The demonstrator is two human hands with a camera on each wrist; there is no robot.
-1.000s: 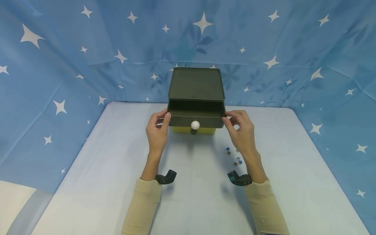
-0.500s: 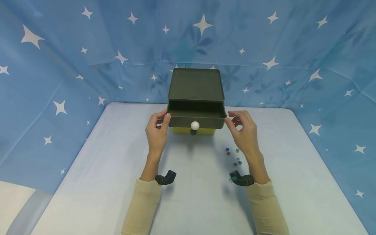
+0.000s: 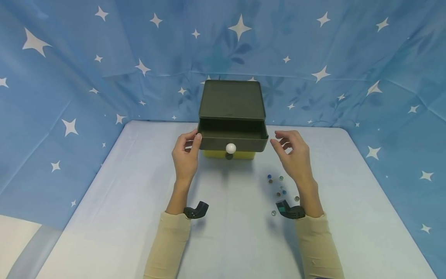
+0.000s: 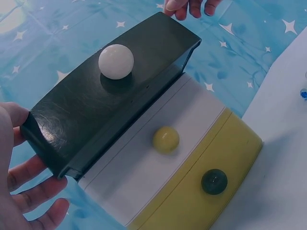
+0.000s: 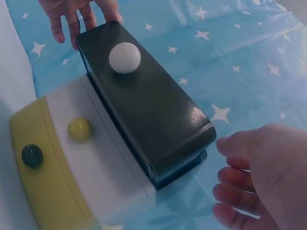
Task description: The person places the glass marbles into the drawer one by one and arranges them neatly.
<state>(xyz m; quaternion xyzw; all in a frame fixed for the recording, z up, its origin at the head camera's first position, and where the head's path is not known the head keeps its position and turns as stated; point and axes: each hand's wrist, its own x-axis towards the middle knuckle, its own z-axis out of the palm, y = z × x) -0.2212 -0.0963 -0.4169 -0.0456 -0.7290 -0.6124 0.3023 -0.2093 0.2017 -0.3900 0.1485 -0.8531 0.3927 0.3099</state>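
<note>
A small cabinet [image 3: 232, 100] has three stacked drawers. Its dark green top drawer [image 3: 214, 144], with a white knob [image 3: 230, 148], is pulled out, and the part of its inside that shows holds nothing. My left hand [image 3: 185, 159] pinches the drawer's left front corner, thumb on the front face and fingers along the side. Just off the right front corner is my right hand [image 3: 294, 159], its fingers loosely bent and holding nothing. In the left wrist view, the white middle drawer [image 4: 144, 167] with a yellow knob and the yellow bottom drawer [image 4: 182, 203] with a dark green knob are closed.
Several small glass-like beads or marbles [image 3: 283, 192] lie scattered on the white table [image 3: 226, 240], left of my right forearm. Behind the cabinet hangs a blue cloth [image 3: 156, 93] with white stars.
My right hand has let go of the drawer's right corner and drawn away to the right, uncovering more of the small beads. My left hand and the drawer have stayed put.
</note>
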